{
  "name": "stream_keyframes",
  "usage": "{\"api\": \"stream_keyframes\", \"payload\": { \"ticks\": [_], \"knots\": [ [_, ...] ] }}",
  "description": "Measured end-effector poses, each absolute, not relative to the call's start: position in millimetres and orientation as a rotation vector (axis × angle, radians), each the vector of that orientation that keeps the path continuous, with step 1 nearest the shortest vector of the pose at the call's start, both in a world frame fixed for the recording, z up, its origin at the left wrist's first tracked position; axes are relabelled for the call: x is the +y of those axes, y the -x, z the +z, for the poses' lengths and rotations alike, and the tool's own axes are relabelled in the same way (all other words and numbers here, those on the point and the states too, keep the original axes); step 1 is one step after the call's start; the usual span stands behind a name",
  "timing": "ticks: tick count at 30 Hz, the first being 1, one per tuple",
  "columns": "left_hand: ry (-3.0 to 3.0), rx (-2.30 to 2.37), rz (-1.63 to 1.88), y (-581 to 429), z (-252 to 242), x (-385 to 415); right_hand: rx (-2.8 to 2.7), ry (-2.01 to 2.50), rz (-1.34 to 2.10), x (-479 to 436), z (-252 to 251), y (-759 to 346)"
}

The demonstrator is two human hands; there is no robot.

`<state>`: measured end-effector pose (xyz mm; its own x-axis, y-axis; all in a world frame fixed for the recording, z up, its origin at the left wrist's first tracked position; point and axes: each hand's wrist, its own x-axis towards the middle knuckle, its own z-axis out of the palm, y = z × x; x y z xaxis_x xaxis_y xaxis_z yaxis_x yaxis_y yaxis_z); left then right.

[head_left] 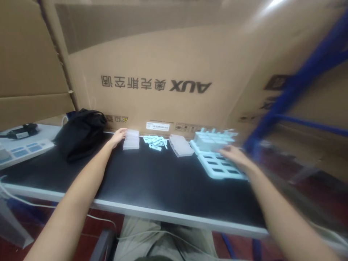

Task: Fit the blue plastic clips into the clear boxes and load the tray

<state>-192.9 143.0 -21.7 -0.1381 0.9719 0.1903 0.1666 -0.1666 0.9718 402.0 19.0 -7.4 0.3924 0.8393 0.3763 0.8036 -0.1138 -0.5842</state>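
My left hand (119, 137) is at the left edge of a translucent white plastic box (132, 141), its fingers closed against the box's side. To the right of that box lies a loose pile of small light-blue plastic pieces (155, 141). A second translucent plastic box (181, 146) rests beyond the pile, slightly turned. My right hand (233, 155) reaches over a light-blue tray (210, 167) with rectangular openings. Its fingers touch or come close to light-blue blocks (208, 142) at the tray's back; blur hides their grip. Thin pieces stick up from these blocks.
A black cloth bag (81, 136) sits on the black tabletop (163, 181) at left, beside a white power strip (29, 150). Large cardboard (152, 47) stands behind the table. A blue metal frame (296, 83) rises at right. A white cable (103, 219) hangs along the front edge.
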Motion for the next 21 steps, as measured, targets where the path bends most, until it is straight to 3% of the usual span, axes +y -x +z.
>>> {"api": "stream_keyframes", "payload": {
  "ticks": [3, 11, 21],
  "knots": [
    [-1.390, 1.346, 1.385, 193, -23, 143, -1.472, 2.076, 0.128, 20, -9, -400],
    [-1.409, 1.373, 1.384, 196, -25, 146, -1.537, 2.327, -0.149, 31, -21, -388],
    [-1.379, 1.352, 1.411, 193, -22, 137, -1.485, 2.334, -0.150, 30, -22, -380]
  ]
}}
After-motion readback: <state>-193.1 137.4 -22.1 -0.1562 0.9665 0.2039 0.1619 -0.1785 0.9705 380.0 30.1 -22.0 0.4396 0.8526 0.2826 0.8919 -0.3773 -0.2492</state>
